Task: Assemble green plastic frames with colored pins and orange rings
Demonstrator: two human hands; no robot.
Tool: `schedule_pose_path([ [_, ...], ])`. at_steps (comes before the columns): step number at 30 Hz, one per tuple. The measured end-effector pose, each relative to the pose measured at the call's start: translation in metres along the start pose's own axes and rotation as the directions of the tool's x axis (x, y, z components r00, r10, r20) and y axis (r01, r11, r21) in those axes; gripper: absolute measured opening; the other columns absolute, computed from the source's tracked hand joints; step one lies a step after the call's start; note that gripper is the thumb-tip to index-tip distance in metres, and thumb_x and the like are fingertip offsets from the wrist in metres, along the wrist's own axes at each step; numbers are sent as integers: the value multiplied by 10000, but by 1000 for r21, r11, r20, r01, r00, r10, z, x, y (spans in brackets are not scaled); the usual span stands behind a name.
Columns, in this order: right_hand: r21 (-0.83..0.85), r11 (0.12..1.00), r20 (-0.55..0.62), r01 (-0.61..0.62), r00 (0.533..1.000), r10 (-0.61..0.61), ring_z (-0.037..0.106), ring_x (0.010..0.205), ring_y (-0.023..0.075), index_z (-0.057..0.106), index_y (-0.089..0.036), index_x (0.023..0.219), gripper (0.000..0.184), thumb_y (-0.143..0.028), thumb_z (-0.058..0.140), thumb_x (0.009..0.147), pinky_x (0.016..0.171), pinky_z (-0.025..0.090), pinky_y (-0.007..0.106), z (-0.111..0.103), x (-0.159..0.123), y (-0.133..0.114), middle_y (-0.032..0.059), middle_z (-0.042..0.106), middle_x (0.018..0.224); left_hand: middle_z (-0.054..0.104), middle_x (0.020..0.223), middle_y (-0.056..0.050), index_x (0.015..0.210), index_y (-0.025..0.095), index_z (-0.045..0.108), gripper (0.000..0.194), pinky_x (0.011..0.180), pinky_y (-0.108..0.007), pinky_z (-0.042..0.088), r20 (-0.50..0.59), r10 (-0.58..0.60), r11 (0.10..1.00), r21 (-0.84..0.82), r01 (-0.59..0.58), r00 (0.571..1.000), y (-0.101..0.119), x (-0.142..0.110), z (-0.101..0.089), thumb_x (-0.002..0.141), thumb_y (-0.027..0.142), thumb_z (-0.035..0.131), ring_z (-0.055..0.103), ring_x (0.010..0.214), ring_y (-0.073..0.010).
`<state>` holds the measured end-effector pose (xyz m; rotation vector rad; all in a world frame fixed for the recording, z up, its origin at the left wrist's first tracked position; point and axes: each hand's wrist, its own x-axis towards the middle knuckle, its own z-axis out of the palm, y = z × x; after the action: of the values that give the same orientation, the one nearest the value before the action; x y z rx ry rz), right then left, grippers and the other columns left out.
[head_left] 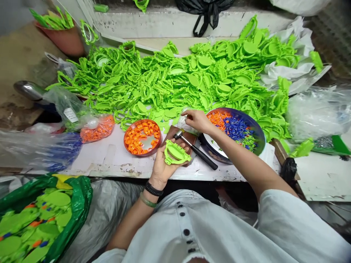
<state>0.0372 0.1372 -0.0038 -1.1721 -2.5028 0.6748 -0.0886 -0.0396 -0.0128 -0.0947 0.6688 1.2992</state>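
Observation:
My left hand is closed round a green plastic piece, held just above the table's front edge. My right hand reaches forward over a small clear bag, fingers pinched on something I cannot make out. Between the hands a hammer with a black handle lies on a brown block. An orange bowl of orange rings sits left of the block. A dark bowl with orange, blue and green small parts sits to the right.
A big heap of green plastic pieces covers the back of the white table. Bags of orange parts and blue parts lie at left. A green sack of finished pieces stands at lower left. Clear bags at right.

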Motion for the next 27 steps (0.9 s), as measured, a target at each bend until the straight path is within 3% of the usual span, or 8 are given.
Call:
schedule_pose_path([
  [3,194,979,-8,53,999,-53,651,727,137,663,-175,1103,256,-330,508,972,674,501,256,5,-39,-23,25,730,882,690,1118,-78,1168,246,613,333,912,-542,499,8,-1,998,69,0,1000,-10,7,3,858,361,575,654,1055,-294],
  [5,323,938,-107,126,990,-96,652,739,153,696,-177,991,227,-349,554,952,691,500,279,13,-62,-34,35,725,861,703,1072,-47,1125,236,631,274,901,-458,520,-8,23,997,78,-22,1000,-18,12,7,879,324,550,665,988,-239],
  [10,124,953,-317,276,921,-226,614,876,221,722,-175,905,180,-267,572,940,813,482,364,23,-91,-33,96,692,866,708,952,8,1027,229,648,185,769,-278,518,5,103,991,88,-103,995,-34,16,14,885,262,535,657,832,-144],
  [17,-71,978,-244,197,947,-208,562,907,254,734,-153,963,299,-266,460,995,847,471,405,29,-109,-33,136,665,893,723,951,-1,1072,220,670,217,680,-217,508,-65,133,986,105,-126,989,-47,16,24,908,246,530,658,793,-126],
  [21,63,962,-199,268,947,-251,609,983,234,711,-133,1111,295,-290,495,984,891,500,357,8,-119,-14,139,684,1063,721,888,-29,1004,180,662,238,717,-290,567,-145,3,998,62,6,989,-45,15,34,962,243,436,671,751,-150],
  [23,116,976,-226,183,962,-153,648,986,209,693,-144,1145,282,-285,530,963,878,513,319,-14,-127,12,121,697,1123,728,953,-57,1021,182,649,245,815,-452,587,-154,-42,995,79,55,987,-42,13,37,968,257,422,699,874,-221],
  [24,79,995,-242,64,969,-43,666,939,204,695,-149,1133,267,-261,533,953,843,516,314,-26,-131,27,109,716,1097,726,978,-68,1032,187,643,244,843,-538,574,-154,-49,994,91,64,987,-41,12,38,968,269,422,699,939,-261],
  [27,-246,939,-110,-242,969,221,681,936,255,735,-146,989,209,-165,550,893,797,482,331,-53,-141,73,117,750,989,717,1027,-95,1029,184,624,231,893,-669,515,-159,-47,991,118,67,986,-42,11,37,963,291,430,673,1065,-316],
])
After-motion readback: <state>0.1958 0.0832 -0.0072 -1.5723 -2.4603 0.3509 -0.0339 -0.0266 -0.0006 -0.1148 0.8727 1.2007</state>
